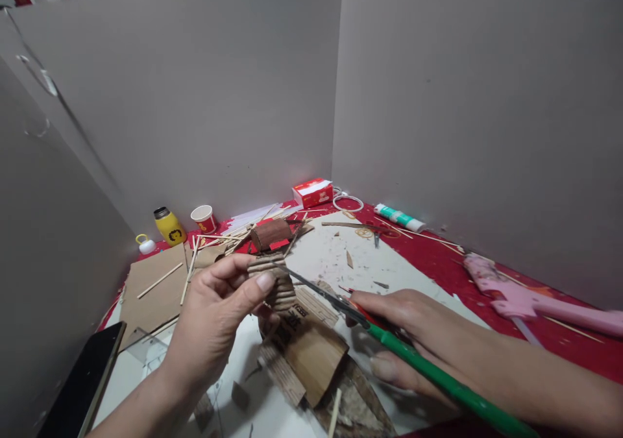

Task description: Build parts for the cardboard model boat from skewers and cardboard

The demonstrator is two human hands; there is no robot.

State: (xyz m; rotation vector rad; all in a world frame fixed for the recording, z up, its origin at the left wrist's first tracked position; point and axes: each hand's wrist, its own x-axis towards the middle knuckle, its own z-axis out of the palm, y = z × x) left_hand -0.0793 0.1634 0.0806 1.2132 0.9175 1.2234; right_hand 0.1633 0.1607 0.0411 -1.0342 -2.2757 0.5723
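Observation:
My left hand [219, 311] pinches a small strip of corrugated cardboard [272, 281] between thumb and fingers, held above the table. My right hand [413, 334] grips green-handled scissors [389, 340]; their blades [311, 287] point left and meet the right edge of the corrugated strip. Below both hands lies a cardboard model piece [309, 357] with ribbed sides and a flat brown panel.
A corrugated roll [270, 233], wooden sticks [192, 263], a flat cardboard sheet [156, 285], a paper cup [203, 219], a yellow bottle [169, 226], a red box [313, 193], a glue tube [399, 217], a pink glue gun [516, 295] and a dark phone [85, 383] sit about. Grey partitions enclose the table.

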